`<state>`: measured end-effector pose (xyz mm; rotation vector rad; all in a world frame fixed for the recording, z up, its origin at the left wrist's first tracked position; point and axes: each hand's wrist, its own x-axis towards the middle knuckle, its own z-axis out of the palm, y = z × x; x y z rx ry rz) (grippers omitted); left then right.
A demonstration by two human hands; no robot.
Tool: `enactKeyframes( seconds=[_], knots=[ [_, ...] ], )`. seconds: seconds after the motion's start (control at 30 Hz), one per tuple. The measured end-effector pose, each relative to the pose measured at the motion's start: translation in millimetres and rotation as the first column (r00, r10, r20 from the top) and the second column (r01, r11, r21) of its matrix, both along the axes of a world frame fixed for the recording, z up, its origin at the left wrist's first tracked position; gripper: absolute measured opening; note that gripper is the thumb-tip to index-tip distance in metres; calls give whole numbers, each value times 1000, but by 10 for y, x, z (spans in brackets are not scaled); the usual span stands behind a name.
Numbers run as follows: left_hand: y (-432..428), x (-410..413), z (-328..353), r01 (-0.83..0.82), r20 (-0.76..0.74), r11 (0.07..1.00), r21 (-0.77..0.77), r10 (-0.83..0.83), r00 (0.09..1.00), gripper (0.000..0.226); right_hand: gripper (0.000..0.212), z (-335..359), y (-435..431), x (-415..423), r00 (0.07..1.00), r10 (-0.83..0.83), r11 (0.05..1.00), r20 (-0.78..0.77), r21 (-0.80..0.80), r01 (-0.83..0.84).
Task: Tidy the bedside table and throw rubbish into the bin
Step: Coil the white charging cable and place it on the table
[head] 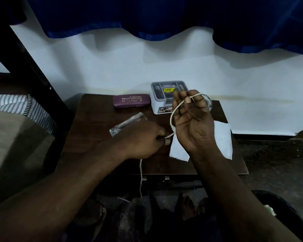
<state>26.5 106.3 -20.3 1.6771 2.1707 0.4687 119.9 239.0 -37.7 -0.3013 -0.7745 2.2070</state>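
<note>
White cord [175,109] is held in the air above the bedside table [94,137], strung between both hands. Right hand [192,123] is raised, palm toward the viewer, fingers curled, with the cord looped over the fingertips and running down past the palm's edge. Left hand [143,138] sits lower, just above the tabletop, fingers closed, pinching the cord between thumb and finger. The cord's loose end hangs from under the left hand, down past the table's front edge.

On the table: a clear glass [126,124] lying on its side, just behind the left hand. White tissue [222,137] flat near the right edge, partly under the right wrist. Purple glasses case [131,101] at the back, white-and-grey box [164,95] with a yellow sticker beside it. Another clear object [207,102] behind the right fingers, can't tell what.

Dark round bin [280,196] on the floor lower right. Blue curtain [164,18] above, striped bedding [16,105] to the left.
</note>
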Motion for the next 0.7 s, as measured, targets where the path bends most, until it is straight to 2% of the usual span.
enactKeyframes(
  seconds=[0.1,0.2,0.27,0.37,0.5,0.7],
  knots=[
    [17,29,-21,18,30,999,-40,-17,999,44,27,16,57,62,996,34,982,-82,-185,-49],
    [36,46,-21,18,-13,999,-37,-19,1000,28,21,35,156,129,982,35,924,-187,-369,-103],
    [27,25,-3,13,-81,998,-55,-17,997,27,14,54,190,147,984,62,922,-167,-369,-121],
    [14,-47,-32,-14,-157,995,-100,-2,988,29,15,63,219,165,976,125,913,-176,-365,-183],
    [22,-83,-23,-26,-84,987,-158,12,996,27,18,70,237,194,975,139,916,-175,-351,-194],
    [62,78,35,98,-9,981,-167,-101,995,20,16,30,238,179,978,37,934,-205,-340,-107]
  ],
)
